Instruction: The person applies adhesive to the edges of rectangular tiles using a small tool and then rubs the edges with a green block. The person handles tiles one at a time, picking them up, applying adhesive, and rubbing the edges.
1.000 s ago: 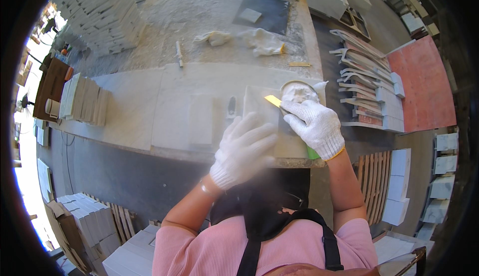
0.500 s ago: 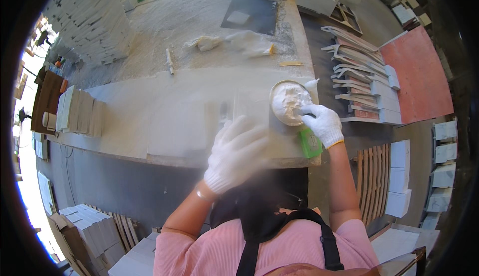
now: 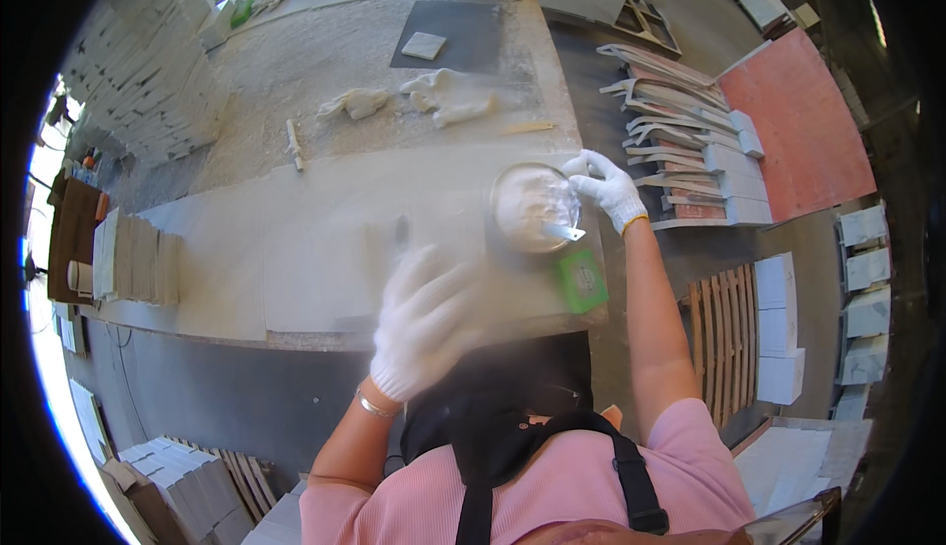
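Observation:
A round bowl [image 3: 532, 190] of white paste sits near the worktable's right edge. A putty knife [image 3: 565, 233] lies in it, its pale handle over the near right rim. My right hand [image 3: 609, 193], in a white knit glove, is at the bowl's far right rim. Its thumb and fingers are bent together around something whitish that I cannot make out. My left hand [image 3: 424, 318], gloved too, hovers over or rests on the pale tabletop left of the bowl. Its fingers look stretched out and apart, though blurred. Past its fingertips is a smeared dark spot [image 3: 401, 230].
A green box [image 3: 582, 281] sits in front of the bowl. Crumpled gloves [image 3: 448, 97] and a whitish stick [image 3: 294, 145] lie farther back. Stacked pale tiles [image 3: 138, 259] stand at left, a taller stack [image 3: 148, 72] behind. Right of the table is a reddish panel [image 3: 798, 121].
My right hand has let go of the putty knife and moved to the bowl's far right rim. The view has shifted, so the table appears farther left. My left hand stays blurred.

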Motion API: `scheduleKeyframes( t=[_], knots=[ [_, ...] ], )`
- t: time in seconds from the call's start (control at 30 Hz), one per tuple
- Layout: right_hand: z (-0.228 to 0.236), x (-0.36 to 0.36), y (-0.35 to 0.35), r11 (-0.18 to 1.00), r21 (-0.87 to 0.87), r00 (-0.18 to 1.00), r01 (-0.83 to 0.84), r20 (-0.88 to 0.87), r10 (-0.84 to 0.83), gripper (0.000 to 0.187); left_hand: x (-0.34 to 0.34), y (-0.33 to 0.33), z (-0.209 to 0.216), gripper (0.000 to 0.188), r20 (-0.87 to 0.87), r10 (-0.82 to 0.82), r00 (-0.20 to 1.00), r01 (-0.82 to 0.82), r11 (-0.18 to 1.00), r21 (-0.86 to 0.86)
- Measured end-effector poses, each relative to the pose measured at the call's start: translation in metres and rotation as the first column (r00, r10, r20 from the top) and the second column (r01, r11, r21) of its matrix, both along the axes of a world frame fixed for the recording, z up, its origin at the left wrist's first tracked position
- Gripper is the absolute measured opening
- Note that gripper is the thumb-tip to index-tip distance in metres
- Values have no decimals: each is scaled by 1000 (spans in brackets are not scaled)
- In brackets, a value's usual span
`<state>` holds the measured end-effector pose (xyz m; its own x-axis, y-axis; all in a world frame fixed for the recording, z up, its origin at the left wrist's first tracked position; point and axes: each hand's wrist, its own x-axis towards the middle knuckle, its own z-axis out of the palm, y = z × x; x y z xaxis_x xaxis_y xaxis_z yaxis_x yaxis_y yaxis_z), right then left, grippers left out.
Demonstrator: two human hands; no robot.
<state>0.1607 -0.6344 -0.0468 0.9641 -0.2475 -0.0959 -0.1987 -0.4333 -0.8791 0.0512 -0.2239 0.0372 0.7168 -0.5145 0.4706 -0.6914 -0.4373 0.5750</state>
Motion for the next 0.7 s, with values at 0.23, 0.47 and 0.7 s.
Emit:
scheduleKeyframes(
  t=[0.23, 0.47, 0.7],
  knots=[
    [17, 4, 12, 975, 185, 990, 124, 50, -136, 30, 7, -5, 10, 45, 113, -7, 994, 18, 995, -101],
    [105, -38, 75, 888, 333, 945, -318, 183, 270, 49, 14, -8, 18, 44, 149, -31, 988, 52, 989, -138],
    [145, -47, 126, 861, 272, 894, -431, 1, 448, 45, 12, -7, 18, 45, 156, -19, 988, 40, 991, -131]
  ],
)
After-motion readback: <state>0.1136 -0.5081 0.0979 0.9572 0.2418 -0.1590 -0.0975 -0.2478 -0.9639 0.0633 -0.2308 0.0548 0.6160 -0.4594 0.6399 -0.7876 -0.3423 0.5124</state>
